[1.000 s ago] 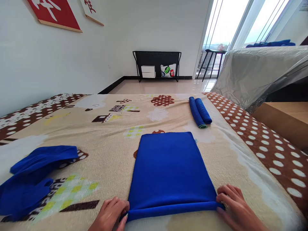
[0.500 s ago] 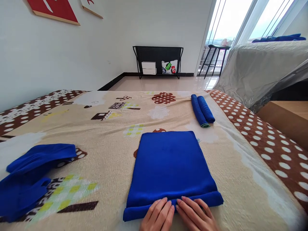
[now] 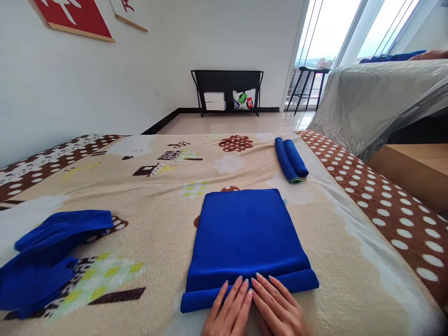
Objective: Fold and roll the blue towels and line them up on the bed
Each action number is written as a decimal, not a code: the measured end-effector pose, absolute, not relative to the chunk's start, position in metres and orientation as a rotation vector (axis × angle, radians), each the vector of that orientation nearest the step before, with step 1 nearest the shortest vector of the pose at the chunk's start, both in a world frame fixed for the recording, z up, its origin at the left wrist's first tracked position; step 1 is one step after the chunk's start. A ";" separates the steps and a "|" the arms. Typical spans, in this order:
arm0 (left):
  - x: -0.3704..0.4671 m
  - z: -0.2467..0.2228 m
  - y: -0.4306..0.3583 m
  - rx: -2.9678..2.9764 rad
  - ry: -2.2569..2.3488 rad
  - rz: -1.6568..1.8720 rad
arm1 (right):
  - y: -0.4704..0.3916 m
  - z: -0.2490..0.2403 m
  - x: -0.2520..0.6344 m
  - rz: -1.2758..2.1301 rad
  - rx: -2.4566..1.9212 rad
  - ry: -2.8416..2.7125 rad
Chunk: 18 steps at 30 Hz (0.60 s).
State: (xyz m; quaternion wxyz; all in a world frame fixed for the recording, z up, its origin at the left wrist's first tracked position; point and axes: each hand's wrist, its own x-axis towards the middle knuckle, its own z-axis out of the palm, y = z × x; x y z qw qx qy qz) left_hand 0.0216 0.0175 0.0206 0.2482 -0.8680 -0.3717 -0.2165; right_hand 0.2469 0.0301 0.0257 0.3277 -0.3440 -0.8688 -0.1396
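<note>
A blue towel [image 3: 247, 233] lies flat in front of me, its near edge rolled into a narrow tube. My left hand [image 3: 231, 305] rests on that rolled edge, left of its middle, fingers stretched out across the top. Close beside it, my right hand [image 3: 276, 303] lies on the same roll with fingers extended. Both hands are open and press on the cloth without grasping it; the thumbs are mostly hidden. Farther off to the right, two rolled blue towels [image 3: 291, 159] lie side by side. A crumpled blue cloth [image 3: 52, 256] sits at the left.
Everything lies on a patterned beige blanket [image 3: 147, 233] with brown polka-dot borders. Beyond it stand a black rack [image 3: 227, 88] and a stool [image 3: 310, 79] by the window. At right, another person's hand [image 3: 430, 54] touches blue cloth on a plastic-covered surface [image 3: 378, 93].
The near edge has rolled slightly farther forward. My fingers have straightened and slid forward over the roll. Another person's hand has come into view at the far right.
</note>
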 end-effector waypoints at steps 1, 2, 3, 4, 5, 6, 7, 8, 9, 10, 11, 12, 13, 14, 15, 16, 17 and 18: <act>0.029 0.018 0.020 -2.391 -1.009 -0.593 | 0.032 0.026 0.240 -0.346 -0.897 -2.289; 0.030 0.016 0.023 -2.392 -1.040 -0.580 | 0.034 0.026 0.240 -0.340 -0.927 -2.304; 0.024 0.015 0.024 -2.379 -1.081 -0.554 | 0.034 0.025 0.247 -0.343 -0.983 -2.325; 0.013 0.015 0.024 -2.362 -1.124 -0.529 | 0.034 0.024 0.259 -0.356 -1.044 -2.346; -0.001 0.015 0.023 -2.346 -1.165 -0.514 | 0.034 0.023 0.274 -0.377 -1.106 -2.357; -0.016 0.016 0.020 -2.322 -1.221 -0.509 | 0.032 0.021 0.291 -0.407 -1.174 -2.345; -0.029 0.017 0.017 -2.281 -1.290 -0.514 | 0.030 0.019 0.306 -0.439 -1.241 -2.319; -0.038 0.019 0.013 -2.224 -1.367 -0.523 | 0.028 0.017 0.317 -0.465 -1.304 -2.284; -0.042 0.021 0.010 -2.161 -1.437 -0.533 | 0.026 0.016 0.322 -0.485 -1.360 -2.245; -0.039 0.022 0.007 -2.105 -1.485 -0.541 | 0.024 0.016 0.320 -0.499 -1.401 -2.206; -0.030 0.024 0.006 -2.082 -1.496 -0.546 | 0.023 0.016 0.313 -0.504 -1.417 -2.182; -0.018 0.025 0.006 -2.109 -1.455 -0.544 | 0.023 0.018 0.300 -0.499 -1.398 -2.184; -0.002 0.026 0.008 -2.175 -1.369 -0.545 | 0.023 0.019 0.285 -0.485 -1.349 -2.209; 0.014 0.027 0.011 -2.258 -1.266 -0.542 | 0.025 0.022 0.268 -0.467 -1.276 -2.243; 0.029 0.027 0.015 -2.325 -1.169 -0.538 | 0.026 0.024 0.253 -0.447 -1.204 -2.276; 0.040 0.027 0.019 -2.363 -1.105 -0.529 | 0.028 0.025 0.241 -0.429 -1.158 -2.300; 0.046 0.027 0.023 -2.371 -1.087 -0.511 | 0.030 0.026 0.234 -0.417 -1.152 -2.315; 0.046 0.027 0.026 -2.354 -1.114 -0.488 | 0.032 0.026 0.233 -0.412 -1.187 -2.324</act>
